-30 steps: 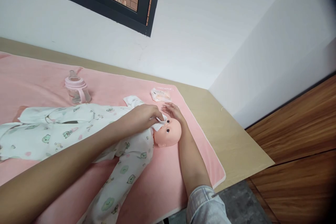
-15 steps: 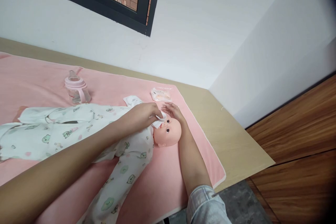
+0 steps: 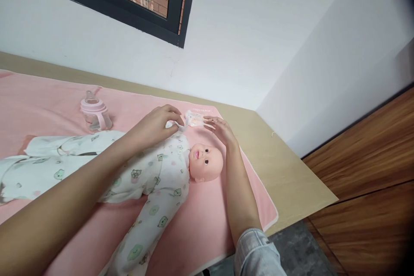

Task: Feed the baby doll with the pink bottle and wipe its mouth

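White, thin material is showing between the thumb and fingers of the left hand (image 3: 158,124); I'm seeing it pinch this crumpled cloth (image 3: 184,127) above the doll's shoulder. The right hand (image 3: 224,131) is curving apart from it, its fingertips meeting the edge of a small clear-and-white packet (image 3: 195,118); from my end I cannot tell whether they are gripping it. Just beside the right forearm, the doll (image 3: 207,164) is lying face up in a printed white outfit, its legs pointing left. Underneath, a pink blanket (image 3: 203,224) is covering much of the pale surface (image 3: 274,172). Beyond the doll's legs, a pink-topped bottle (image 3: 96,114) is standing upright. Farther out, I'm viewing a dark window frame (image 3: 174,8) and, at right, wood-grain panels (image 3: 365,159).
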A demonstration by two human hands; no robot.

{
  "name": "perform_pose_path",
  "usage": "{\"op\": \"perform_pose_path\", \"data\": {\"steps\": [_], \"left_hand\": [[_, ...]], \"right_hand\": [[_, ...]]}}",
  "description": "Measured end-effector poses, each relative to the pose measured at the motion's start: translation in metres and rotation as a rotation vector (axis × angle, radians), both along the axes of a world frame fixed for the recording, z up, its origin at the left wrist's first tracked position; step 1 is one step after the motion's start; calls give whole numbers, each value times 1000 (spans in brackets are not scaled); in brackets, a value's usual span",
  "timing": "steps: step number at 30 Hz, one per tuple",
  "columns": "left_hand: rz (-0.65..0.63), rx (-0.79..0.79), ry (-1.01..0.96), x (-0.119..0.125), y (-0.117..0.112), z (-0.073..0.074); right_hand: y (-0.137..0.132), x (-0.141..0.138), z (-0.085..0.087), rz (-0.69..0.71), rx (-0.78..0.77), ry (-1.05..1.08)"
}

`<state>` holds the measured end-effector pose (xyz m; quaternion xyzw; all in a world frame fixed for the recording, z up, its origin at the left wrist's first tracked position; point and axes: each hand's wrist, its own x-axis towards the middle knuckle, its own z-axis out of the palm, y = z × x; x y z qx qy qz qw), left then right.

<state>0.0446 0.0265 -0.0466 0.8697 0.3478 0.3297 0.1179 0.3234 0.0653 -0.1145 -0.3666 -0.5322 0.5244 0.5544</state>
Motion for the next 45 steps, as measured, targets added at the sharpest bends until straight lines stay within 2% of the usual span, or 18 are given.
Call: {"op": "perform_pose_path", "data": {"steps": [3,5,7,9,11,13,16,18,21,24,28,32,34,36,39,42,45], "left_hand": [[62,31,-5,-8,11,-2],[73,36,4,-11,15,-3],[71,34,8,-12,16,-4],[74,31,9,-12,16,-4],[76,28,15,-12,16,-5],[75,36,26,-13,18,-6],[97,53,17,-20,21,-4],[147,39,0,-30,23,2],[247,11,-14,-58,25,19],[413,-58,-104,-95,26,36],[604,-153,-319,-137,24,45],[725,-249,-419,-158,23,42],[759,-280,-415,-165,27,38],[745,-296,-379,-171,33,33],[706,-369,-316,-178,41,27],[725,-430,-258,-184,46,22],[732,-401,-178,-198,58,11]], "right_hand": [[-27,-19,48,156,243,-276],[-47,-38,74,249,370,-517],[-65,-59,88,228,455,-768],[-76,-76,92,147,494,-966],[-81,-86,91,101,500,-1071],[-80,-89,87,81,483,-1090],[-71,-83,81,-13,419,-1016],[-61,-73,77,-106,361,-937],[-43,-53,67,-255,248,-856],[-26,-31,56,-356,157,-834],[-4,-8,42,-431,90,-811],[20,-4,35,-425,61,-780],[33,-9,33,-376,74,-729],[44,-14,30,-294,48,-618],[54,-19,23,-196,-74,-454],[55,-18,14,-209,-182,-407],[52,-11,7,-244,-195,-396]]}}
